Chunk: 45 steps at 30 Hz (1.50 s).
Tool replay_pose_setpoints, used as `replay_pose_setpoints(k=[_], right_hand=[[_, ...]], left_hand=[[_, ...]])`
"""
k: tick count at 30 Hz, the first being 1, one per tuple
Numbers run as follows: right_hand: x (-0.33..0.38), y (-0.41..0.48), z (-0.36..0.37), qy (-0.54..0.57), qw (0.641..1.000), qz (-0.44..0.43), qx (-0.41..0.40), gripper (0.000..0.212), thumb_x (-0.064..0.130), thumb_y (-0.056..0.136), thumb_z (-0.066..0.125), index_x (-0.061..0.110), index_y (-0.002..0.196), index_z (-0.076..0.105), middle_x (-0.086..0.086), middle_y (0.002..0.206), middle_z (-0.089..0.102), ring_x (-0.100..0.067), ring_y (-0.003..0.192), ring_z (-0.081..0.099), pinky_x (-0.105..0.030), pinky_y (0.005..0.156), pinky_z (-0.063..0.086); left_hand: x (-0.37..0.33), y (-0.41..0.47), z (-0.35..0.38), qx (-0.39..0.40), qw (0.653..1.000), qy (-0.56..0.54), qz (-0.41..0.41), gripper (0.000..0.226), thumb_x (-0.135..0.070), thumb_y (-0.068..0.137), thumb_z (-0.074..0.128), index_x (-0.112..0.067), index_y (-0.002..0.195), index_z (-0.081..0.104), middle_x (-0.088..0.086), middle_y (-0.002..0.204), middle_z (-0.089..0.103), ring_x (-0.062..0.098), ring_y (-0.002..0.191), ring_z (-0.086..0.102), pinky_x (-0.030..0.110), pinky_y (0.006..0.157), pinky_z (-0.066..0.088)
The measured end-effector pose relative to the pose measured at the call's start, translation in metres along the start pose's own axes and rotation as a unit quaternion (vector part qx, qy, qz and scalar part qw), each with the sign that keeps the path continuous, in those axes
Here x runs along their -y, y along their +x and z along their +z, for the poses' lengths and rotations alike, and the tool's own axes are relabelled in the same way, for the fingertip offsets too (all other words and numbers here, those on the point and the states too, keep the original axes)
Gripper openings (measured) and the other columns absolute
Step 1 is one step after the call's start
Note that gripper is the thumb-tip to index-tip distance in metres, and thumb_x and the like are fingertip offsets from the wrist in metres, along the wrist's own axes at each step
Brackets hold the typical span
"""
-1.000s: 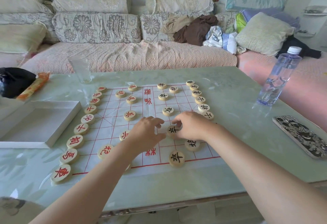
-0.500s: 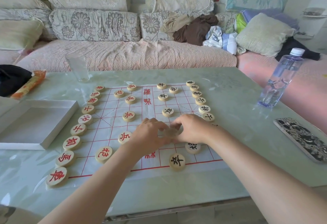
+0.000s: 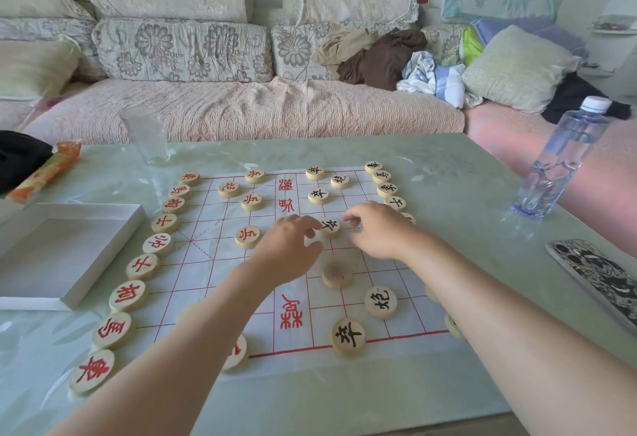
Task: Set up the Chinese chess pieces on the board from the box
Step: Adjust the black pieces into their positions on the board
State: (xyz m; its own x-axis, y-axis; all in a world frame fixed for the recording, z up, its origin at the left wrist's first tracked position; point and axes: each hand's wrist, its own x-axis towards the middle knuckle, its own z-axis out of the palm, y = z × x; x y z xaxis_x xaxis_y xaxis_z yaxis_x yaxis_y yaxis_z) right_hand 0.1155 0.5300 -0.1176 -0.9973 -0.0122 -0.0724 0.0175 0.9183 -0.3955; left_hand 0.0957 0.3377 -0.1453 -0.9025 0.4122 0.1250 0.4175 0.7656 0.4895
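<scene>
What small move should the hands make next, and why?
Probably turn over the blank-faced piece lying just below both hands. Every other piece on the board shows its character; this one shows plain wood. The left hand and right hand flank a black-lettered piece that looks already placed.

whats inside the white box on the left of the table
The white box looks empty: only its bare white floor shows, with no chess pieces on it. The near wall hides a thin strip of floor just behind it, and the box's left end runs out of frame.
</scene>
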Motion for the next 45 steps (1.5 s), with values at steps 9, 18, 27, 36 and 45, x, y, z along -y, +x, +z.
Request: replay_pose_setpoints(k=[9, 18, 27, 36, 45], right_hand=[[0.009, 0.033, 0.014, -0.05, 0.998, -0.037, 0.012, 0.053, 0.011, 0.091, 0.053, 0.029, 0.141, 0.052, -0.001, 0.142, 0.053, -0.025, 0.128, 0.051, -0.035, 0.1, 0.045], [0.005, 0.042, 0.014, -0.059, 0.998, -0.006, 0.009, 0.041, 0.048, 0.082, 0.067, 0.032, 0.119, 0.063, 0.009, 0.114, 0.063, -0.017, 0.106, 0.06, -0.031, 0.083, 0.048], [0.004, 0.041, 0.019, -0.034, 0.998, -0.054, 0.005, 0.049, 0.018, 0.086, 0.058, 0.033, 0.133, 0.057, 0.008, 0.129, 0.058, -0.019, 0.121, 0.053, -0.034, 0.098, 0.045], [-0.001, 0.039, 0.015, -0.022, 0.999, -0.049, -0.01, 0.057, 0.007, 0.084, 0.055, 0.035, 0.133, 0.055, 0.013, 0.126, 0.059, -0.016, 0.116, 0.055, -0.028, 0.089, 0.045], [0.001, 0.043, 0.019, -0.05, 0.997, -0.06, -0.022, 0.07, 0.061, 0.079, 0.066, 0.034, 0.142, 0.049, 0.007, 0.128, 0.056, -0.019, 0.122, 0.05, -0.037, 0.1, 0.042]], left_hand=[[0.005, 0.035, 0.009, -0.02, 0.999, 0.011, -0.038, 0.042, -0.03, 0.085, 0.064, -0.025, 0.125, 0.055, -0.008, 0.113, 0.061, 0.015, 0.108, 0.053, 0.035, 0.088, 0.05], [0.01, 0.041, 0.007, -0.006, 0.998, -0.005, -0.066, 0.048, -0.037, 0.078, 0.074, -0.032, 0.121, 0.055, -0.018, 0.114, 0.063, 0.014, 0.096, 0.06, 0.037, 0.083, 0.054], [0.007, 0.036, 0.007, -0.031, 0.993, 0.039, -0.108, 0.038, -0.049, 0.082, 0.066, -0.034, 0.115, 0.056, -0.018, 0.092, 0.063, 0.012, 0.084, 0.061, 0.029, 0.064, 0.047], [0.006, 0.038, 0.011, -0.02, 0.998, 0.007, -0.062, 0.035, -0.018, 0.087, 0.057, -0.031, 0.12, 0.058, -0.019, 0.105, 0.068, 0.012, 0.094, 0.061, 0.032, 0.082, 0.053], [0.013, 0.042, 0.015, -0.036, 0.999, 0.032, -0.011, 0.055, -0.027, 0.08, 0.068, -0.03, 0.132, 0.049, -0.007, 0.122, 0.059, 0.018, 0.116, 0.048, 0.03, 0.096, 0.043]])
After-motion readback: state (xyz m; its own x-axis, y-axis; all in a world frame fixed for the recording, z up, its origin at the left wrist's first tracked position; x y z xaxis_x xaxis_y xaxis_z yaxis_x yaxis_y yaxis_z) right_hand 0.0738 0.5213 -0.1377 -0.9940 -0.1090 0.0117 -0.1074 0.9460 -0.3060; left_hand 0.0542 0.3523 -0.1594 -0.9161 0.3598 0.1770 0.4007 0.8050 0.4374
